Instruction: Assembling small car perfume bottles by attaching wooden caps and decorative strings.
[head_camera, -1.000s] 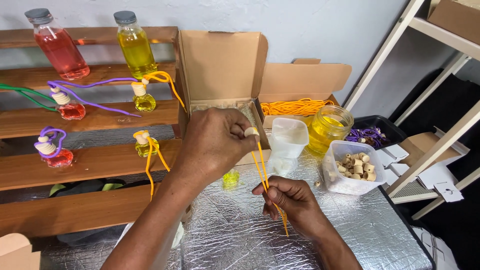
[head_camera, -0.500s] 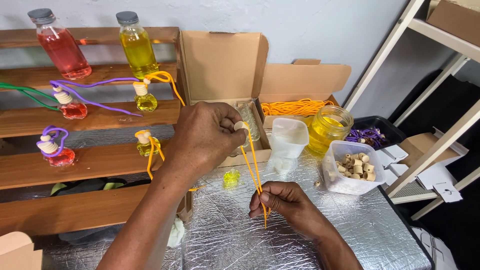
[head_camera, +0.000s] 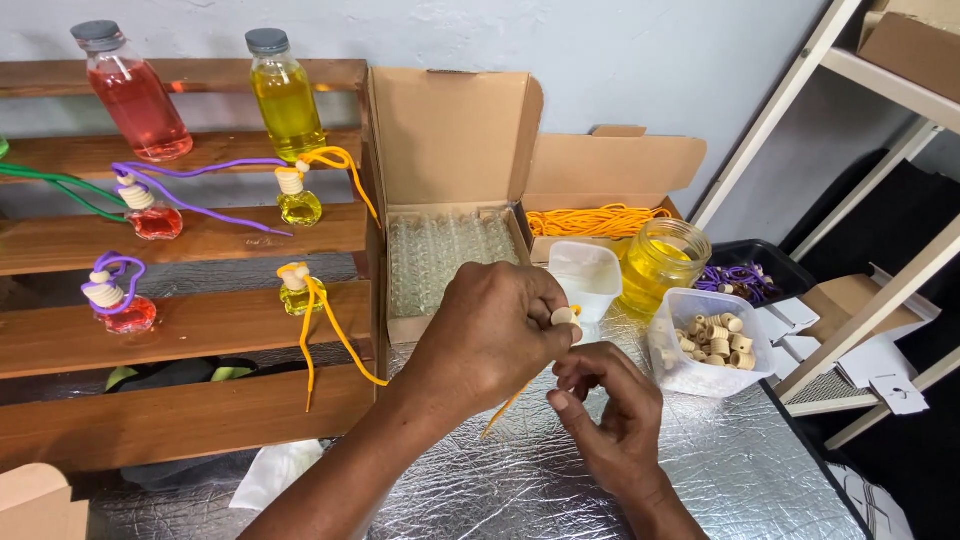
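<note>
My left hand (head_camera: 490, 335) is closed around a small bottle, with its pale wooden cap (head_camera: 565, 316) showing at the fingertips. A yellow cord (head_camera: 505, 408) hangs from the cap down toward the foil mat. My right hand (head_camera: 608, 410) sits just below and to the right, fingers curled at the cord under the cap. The bottle itself is hidden inside my left hand.
A wooden rack (head_camera: 200, 240) at left holds small filled bottles with purple and yellow cords, and two tall bottles on top. An open carton of empty glass bottles (head_camera: 445, 250), a yellow-cord box (head_camera: 595, 220), a yellow-liquid jar (head_camera: 662, 262), a tub of wooden caps (head_camera: 708, 340) and a metal shelf (head_camera: 850, 250) stand behind.
My left hand has dropped lower and nearer me with the capped bottle. My right hand has risen along the cord to just under the cap, so the cord no longer stretches between them.
</note>
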